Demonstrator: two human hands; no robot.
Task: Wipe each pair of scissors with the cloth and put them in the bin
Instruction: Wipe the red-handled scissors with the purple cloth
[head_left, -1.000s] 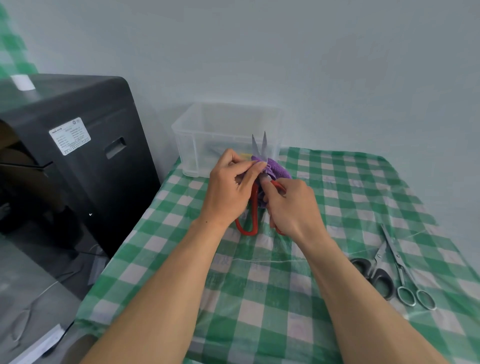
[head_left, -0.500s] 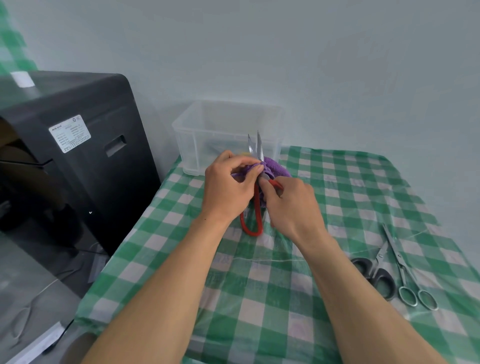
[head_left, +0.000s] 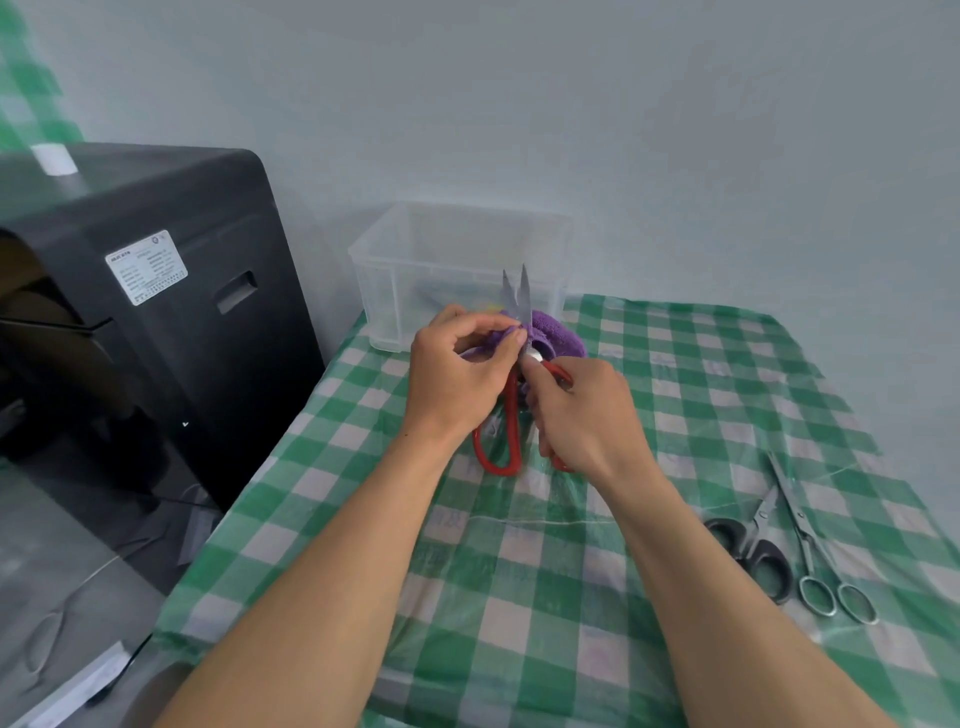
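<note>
Above the tablecloth (head_left: 519, 597), left hand (head_left: 457, 374) pinches cloth (head_left: 550, 335); right hand (head_left: 587, 415) holds scissors (head_left: 511, 415).

One wide-angle camera, worn on the head, looks forward and down from over the table's (head_left: 519, 597) near edge toward its far edge and the wall (head_left: 623, 130). The left hand (head_left: 457, 374) and right hand (head_left: 587, 415) sit at arm's reach, mid-frame.

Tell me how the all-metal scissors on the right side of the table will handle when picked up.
The all-metal scissors look thin and rigid, so probably stiff and fairly light. Lying flat on the glossy table cover, they may slide when nudged. Flat, so unlikely to roll.
</note>
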